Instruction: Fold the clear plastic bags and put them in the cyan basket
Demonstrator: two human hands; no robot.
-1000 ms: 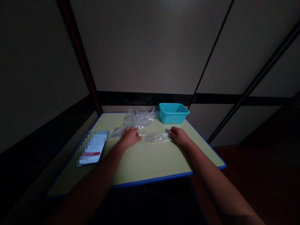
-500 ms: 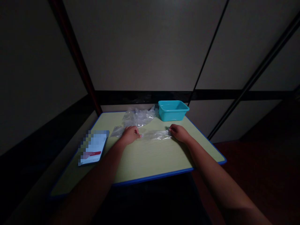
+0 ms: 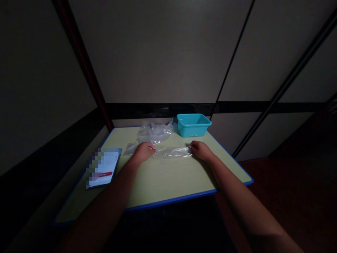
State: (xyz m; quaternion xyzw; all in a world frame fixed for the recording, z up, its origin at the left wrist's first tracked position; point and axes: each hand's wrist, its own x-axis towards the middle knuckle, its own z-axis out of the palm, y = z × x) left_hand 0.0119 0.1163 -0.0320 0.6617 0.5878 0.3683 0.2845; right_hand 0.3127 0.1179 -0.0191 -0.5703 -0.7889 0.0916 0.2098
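Observation:
A clear plastic bag (image 3: 172, 152) lies stretched flat between my hands over the table. My left hand (image 3: 145, 151) is closed on its left end, fingers pinched. At its right end, my right hand (image 3: 199, 149) pinches the plastic, fingers curled. Just left of my left hand is another small piece of clear plastic (image 3: 130, 149), partly hidden by that hand. A crumpled heap of clear plastic bags (image 3: 155, 132) rests behind my left hand.
A turquoise basket (image 3: 193, 130) stands at the back right of the pale table (image 3: 168, 186), which has a blue edge. On the left lies a phone or tablet (image 3: 105, 167) with a lit, partly blurred screen. Panelled walls rise behind and at the left.
My left hand has shifted slightly and the plastic bag between my hands looks a little more spread near it. My right hand keeps its hold. The whole view has moved slightly.

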